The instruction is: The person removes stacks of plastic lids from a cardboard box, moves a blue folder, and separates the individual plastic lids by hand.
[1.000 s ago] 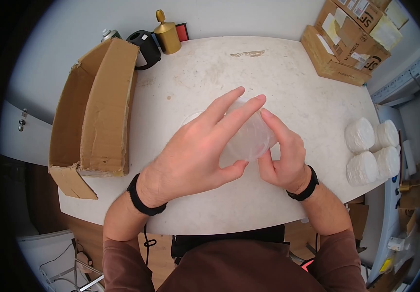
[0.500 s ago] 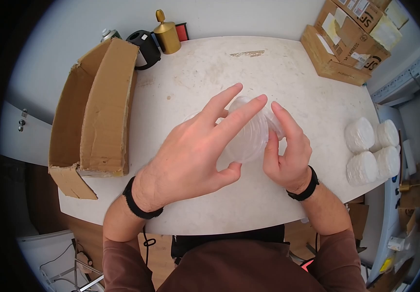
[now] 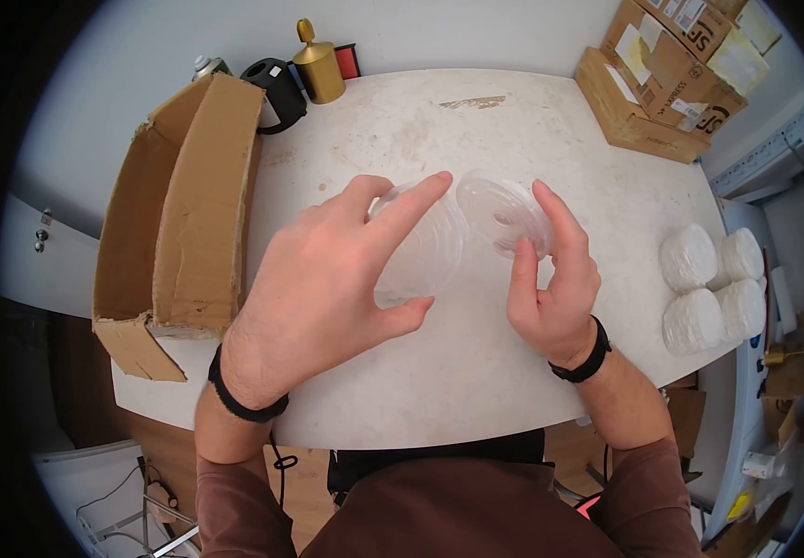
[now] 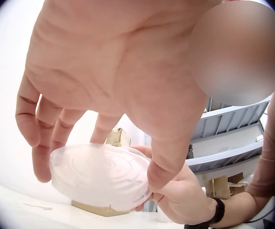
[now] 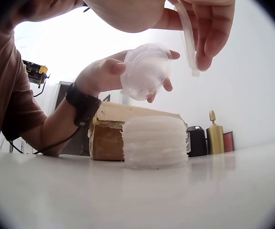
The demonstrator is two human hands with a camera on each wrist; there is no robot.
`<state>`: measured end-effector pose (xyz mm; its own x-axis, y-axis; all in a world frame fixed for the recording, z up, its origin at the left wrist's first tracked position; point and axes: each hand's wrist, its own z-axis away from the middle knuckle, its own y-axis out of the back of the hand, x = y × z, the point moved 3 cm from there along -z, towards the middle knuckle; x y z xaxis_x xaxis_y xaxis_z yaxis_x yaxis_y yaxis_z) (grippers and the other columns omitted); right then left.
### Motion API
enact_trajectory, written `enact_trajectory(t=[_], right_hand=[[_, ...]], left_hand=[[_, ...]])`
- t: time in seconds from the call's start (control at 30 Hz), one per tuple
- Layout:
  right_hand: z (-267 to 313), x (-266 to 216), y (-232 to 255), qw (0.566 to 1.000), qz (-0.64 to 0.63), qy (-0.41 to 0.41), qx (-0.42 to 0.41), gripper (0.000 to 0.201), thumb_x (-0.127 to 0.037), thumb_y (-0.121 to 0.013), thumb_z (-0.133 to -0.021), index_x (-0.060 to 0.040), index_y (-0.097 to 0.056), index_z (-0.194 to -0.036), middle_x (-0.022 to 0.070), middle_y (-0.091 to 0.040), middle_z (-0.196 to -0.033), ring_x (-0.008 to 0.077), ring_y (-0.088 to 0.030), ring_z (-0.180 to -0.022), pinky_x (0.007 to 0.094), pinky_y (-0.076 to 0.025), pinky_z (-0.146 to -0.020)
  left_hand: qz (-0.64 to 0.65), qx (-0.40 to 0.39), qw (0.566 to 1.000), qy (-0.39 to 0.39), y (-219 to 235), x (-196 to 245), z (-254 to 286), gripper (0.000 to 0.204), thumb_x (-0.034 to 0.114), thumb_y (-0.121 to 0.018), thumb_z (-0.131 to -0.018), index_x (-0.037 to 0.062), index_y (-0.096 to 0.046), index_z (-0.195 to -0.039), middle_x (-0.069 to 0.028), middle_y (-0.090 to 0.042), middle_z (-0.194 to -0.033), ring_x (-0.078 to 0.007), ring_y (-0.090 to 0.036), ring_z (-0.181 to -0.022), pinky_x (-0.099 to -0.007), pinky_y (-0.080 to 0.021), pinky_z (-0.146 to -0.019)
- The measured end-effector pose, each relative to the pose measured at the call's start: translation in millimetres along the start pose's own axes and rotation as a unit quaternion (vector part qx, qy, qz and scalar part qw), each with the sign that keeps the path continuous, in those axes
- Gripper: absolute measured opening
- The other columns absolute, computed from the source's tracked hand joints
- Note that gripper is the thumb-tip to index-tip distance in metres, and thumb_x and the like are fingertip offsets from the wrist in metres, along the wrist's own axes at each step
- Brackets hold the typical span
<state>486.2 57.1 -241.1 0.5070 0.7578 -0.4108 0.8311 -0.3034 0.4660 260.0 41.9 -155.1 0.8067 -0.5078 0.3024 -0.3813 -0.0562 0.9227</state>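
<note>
My left hand spans a round clear plastic lid, thumb at its near rim and fingers at the far side. In the left wrist view this lid shows concentric rings. My right hand pinches another clear lid by its right edge, thumb underneath and index finger along the rim. Seen edge-on in the right wrist view, that lid hangs from the right fingers, apart from the left one. A ribbed white stack of lids stands on the table below the left hand; the head view mostly hides it.
An open cardboard box stands at the left. Behind it are a black jug and a gold canister. Several white wrapped stacks stand at the table's right edge, with parcel boxes at the back right.
The two lids, overlapping before, have come apart. My left hand has moved left with its lid, while my right hand has shifted slightly right and now holds the other lid separately.
</note>
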Motion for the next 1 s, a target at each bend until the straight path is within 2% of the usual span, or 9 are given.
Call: enact_trajectory(t=[0.1, 0.13, 0.2, 0.3, 0.37, 0.43, 0.63, 0.8, 1.0], right_hand=[[0.5, -1.2, -0.6, 1.0, 0.0, 0.001, -0.006, 0.052, 0.012, -0.06, -0.099, 0.0121, -0.049, -0.15, 0.0269, -0.066, -0.143, 0.0317, -0.079, -0.108, 0.0355, -0.063, -0.09], [0.4, -1.8, -0.8, 1.0, 0.003, 0.002, -0.009, 0.052, 0.012, -0.06, -0.099, 0.0121, -0.049, -0.149, 0.0271, -0.066, -0.143, 0.0321, -0.079, -0.108, 0.0358, -0.063, -0.089], [0.4, -1.8, -1.6, 1.0, 0.002, 0.006, -0.01, 0.052, 0.012, -0.06, -0.098, 0.0123, -0.049, -0.149, 0.0273, -0.066, -0.142, 0.0325, -0.079, -0.108, 0.0361, -0.063, -0.09], [0.5, -2.2, -1.9, 1.0, 0.0, 0.01, -0.013, 0.052, 0.012, -0.061, -0.098, 0.0125, -0.05, -0.149, 0.0276, -0.067, -0.142, 0.033, -0.079, -0.108, 0.0365, -0.063, -0.09], [-0.1, -0.8, -3.6, 1.0, -0.001, 0.011, -0.014, 0.052, 0.013, -0.061, -0.097, 0.0126, -0.05, -0.148, 0.0278, -0.067, -0.142, 0.0332, -0.079, -0.108, 0.0367, -0.063, -0.091], [-2.9, -0.3, -5.0, 0.998, -0.004, 0.057, 0.032, 0.054, 0.017, -0.064, -0.088, 0.0159, -0.055, -0.141, 0.028, -0.07, -0.137, 0.0288, -0.075, -0.076, 0.0349, -0.059, -0.065], [-2.8, -1.1, -3.6, 0.998, -0.008, 0.052, 0.028, 0.054, 0.016, -0.064, -0.087, 0.0158, -0.056, -0.14, 0.0276, -0.071, -0.137, 0.0284, -0.075, -0.075, 0.0342, -0.058, -0.065], [-3.1, -0.6, -4.7, 0.998, -0.009, 0.06, 0.032, 0.053, 0.016, -0.065, -0.087, 0.0158, -0.057, -0.14, 0.0275, -0.071, -0.136, 0.0283, -0.075, -0.075, 0.034, -0.059, -0.065], [-3.2, -1.0, -5.0, 0.997, -0.008, 0.065, 0.03, 0.053, 0.016, -0.065, -0.087, 0.0156, -0.057, -0.139, 0.0274, -0.071, -0.136, 0.0293, -0.076, -0.078, 0.0348, -0.06, -0.068]], left_hand=[[-0.064, -0.056, 0.995, 0.058, -1.3, -8.7, 4.0, 0.091, 0.023, -0.094, -0.071, 0.0143, -0.059, -0.155, -0.017, -0.068, -0.116, -0.0354, -0.071, -0.091, -0.0431, -0.059, -0.082], [-0.064, -0.056, 0.995, 0.058, -2.0, -11.6, 5.5, 0.091, 0.023, -0.094, -0.071, 0.0143, -0.059, -0.155, -0.017, -0.068, -0.116, -0.0354, -0.071, -0.091, -0.0431, -0.059, -0.082], [-0.083, -0.142, 0.984, 0.068, -11.8, -18.8, 9.1, 0.088, 0.026, -0.095, -0.073, 0.0122, -0.06, -0.153, -0.0184, -0.068, -0.114, -0.036, -0.072, -0.092, -0.044, -0.059, -0.082], [-0.101, -0.159, 0.979, 0.076, -19.3, -19.1, 8.5, 0.086, 0.029, -0.095, -0.074, 0.0112, -0.06, -0.151, -0.02, -0.068, -0.118, -0.0369, -0.073, -0.096, -0.0447, -0.06, -0.084], [-0.098, -0.152, 0.981, 0.075, -19.7, -18.6, 7.4, 0.086, 0.029, -0.095, -0.075, 0.0113, -0.06, -0.151, -0.0202, -0.067, -0.121, -0.0374, -0.073, -0.098, -0.0449, -0.06, -0.085], [-0.096, -0.147, 0.982, 0.074, -19.5, -18.6, 6.8, 0.085, 0.03, -0.094, -0.075, 0.0113, -0.06, -0.151, -0.0204, -0.067, -0.123, -0.038, -0.073, -0.099, -0.045, -0.061, -0.086], [-0.1, -0.105, 0.988, 0.048, -17.7, -26.9, 3.2, 0.085, 0.032, -0.093, -0.078, 0.0119, -0.059, -0.153, -0.0212, -0.067, -0.128, -0.0391, -0.074, -0.1, -0.0455, -0.062, -0.085], [-0.125, -0.149, 0.979, 0.059, -35.1, -34.4, 1.4, 0.08, 0.046, -0.085, -0.09, 0.0095, -0.056, -0.156, -0.0225, -0.071, -0.117, -0.0391, -0.075, -0.097, -0.046, -0.062, -0.084], [-0.132, -0.16, 0.976, 0.063, -34.1, -35.8, 0.1, 0.087, 0.058, -0.081, -0.09, 0.0075, -0.055, -0.156, -0.0225, -0.071, -0.116, -0.039, -0.076, -0.098, -0.0456, -0.062, -0.084]])
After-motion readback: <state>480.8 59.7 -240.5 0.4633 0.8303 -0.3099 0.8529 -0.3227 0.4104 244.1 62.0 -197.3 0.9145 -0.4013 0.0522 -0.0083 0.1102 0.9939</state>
